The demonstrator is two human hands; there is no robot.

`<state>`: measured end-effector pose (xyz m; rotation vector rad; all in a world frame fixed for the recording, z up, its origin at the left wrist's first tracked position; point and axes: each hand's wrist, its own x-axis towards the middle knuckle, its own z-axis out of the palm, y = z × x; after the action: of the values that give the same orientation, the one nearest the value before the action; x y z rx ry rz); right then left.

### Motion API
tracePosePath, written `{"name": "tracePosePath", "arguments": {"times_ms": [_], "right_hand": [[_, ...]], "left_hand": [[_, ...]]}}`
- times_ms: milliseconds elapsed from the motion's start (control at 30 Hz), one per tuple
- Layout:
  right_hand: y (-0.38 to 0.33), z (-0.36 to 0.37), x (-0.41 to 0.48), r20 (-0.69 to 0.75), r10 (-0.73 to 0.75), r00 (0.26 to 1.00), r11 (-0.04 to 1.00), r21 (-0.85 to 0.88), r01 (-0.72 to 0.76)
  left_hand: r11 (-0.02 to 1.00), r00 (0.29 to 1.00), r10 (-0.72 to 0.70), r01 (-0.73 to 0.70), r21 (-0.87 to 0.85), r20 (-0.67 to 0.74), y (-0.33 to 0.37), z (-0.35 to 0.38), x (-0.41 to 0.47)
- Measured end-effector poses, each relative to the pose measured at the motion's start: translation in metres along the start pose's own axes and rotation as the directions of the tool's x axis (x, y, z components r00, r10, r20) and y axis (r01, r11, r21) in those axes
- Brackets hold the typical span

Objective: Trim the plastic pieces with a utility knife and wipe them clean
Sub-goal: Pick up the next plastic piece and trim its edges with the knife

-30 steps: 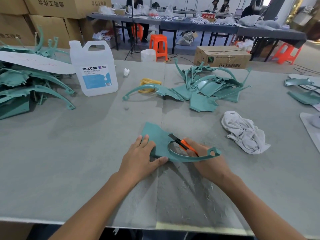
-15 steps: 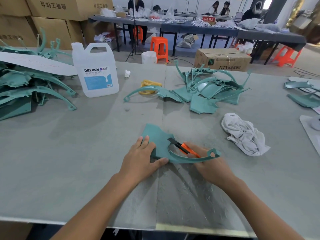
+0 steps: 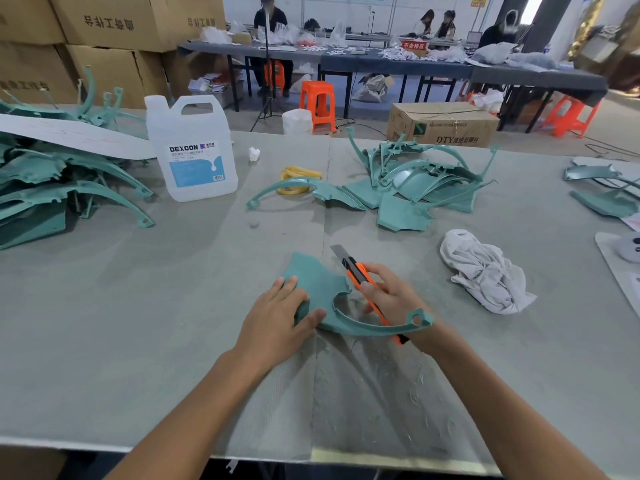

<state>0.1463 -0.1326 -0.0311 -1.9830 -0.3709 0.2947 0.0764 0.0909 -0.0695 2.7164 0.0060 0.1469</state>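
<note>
Left hand [image 3: 277,317]: fingers laid flat, pressing a teal plastic piece [image 3: 315,278] down on the grey desk [image 3: 138,306].
Right hand [image 3: 391,296]: wrapped round an orange utility knife [image 3: 356,271], blade out and pointing away from the person, just beside the piece's far edge.
Plastic piece: centre of the desk, its curved arm crossing in front of the knife's handle and ending in a loop.
Nearby: crumpled white rag [image 3: 485,275] to the right, a heap of teal pieces [image 3: 415,181] behind, a white DEXCON jug [image 3: 194,150] at left rear.
</note>
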Motion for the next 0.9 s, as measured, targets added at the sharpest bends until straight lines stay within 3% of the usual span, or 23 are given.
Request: {"name": "tracePosePath", "arguments": {"times_ms": [100, 200, 267, 367, 533, 733, 900], "right_hand": [[-0.004, 0.006, -0.007, 0.094, 0.016, 0.995, 0.996, 0.082, -0.024], [-0.002, 0.011, -0.015, 0.173, 0.027, 0.984, 0.999, 0.039, -0.034], [0.001, 0.009, -0.019, 0.151, 0.02, 0.988, 1.0, -0.001, -0.02], [0.008, -0.007, -0.023, 0.057, -0.033, 0.998, 0.975, -0.218, 0.045], [0.017, -0.041, -0.026, 0.113, -0.037, 0.993, 0.774, -0.625, 0.1], [0.021, -0.042, -0.029, 0.193, -0.031, 0.981, 0.674, -0.721, 0.163], [0.025, -0.042, -0.029, 0.151, -0.058, 0.987, 0.689, -0.709, 0.149]], "left_hand": [[1.0, 0.999, -0.003, 0.003, 0.01, -0.05, -0.002, -0.007, -0.001], [0.999, 0.994, -0.041, 0.038, -0.034, -0.102, -0.005, -0.012, -0.006], [0.993, 0.993, -0.098, 0.092, -0.07, -0.073, -0.002, -0.012, -0.01], [0.975, 0.979, -0.189, 0.178, -0.133, -0.071, 0.014, -0.008, -0.008], [0.975, 0.975, -0.208, 0.213, -0.061, 0.075, 0.018, -0.006, 0.005], [0.983, 0.976, -0.182, 0.182, 0.012, 0.115, 0.013, 0.001, 0.01], [0.984, 0.979, -0.179, 0.176, 0.034, 0.1, 0.011, 0.004, 0.008]]}}
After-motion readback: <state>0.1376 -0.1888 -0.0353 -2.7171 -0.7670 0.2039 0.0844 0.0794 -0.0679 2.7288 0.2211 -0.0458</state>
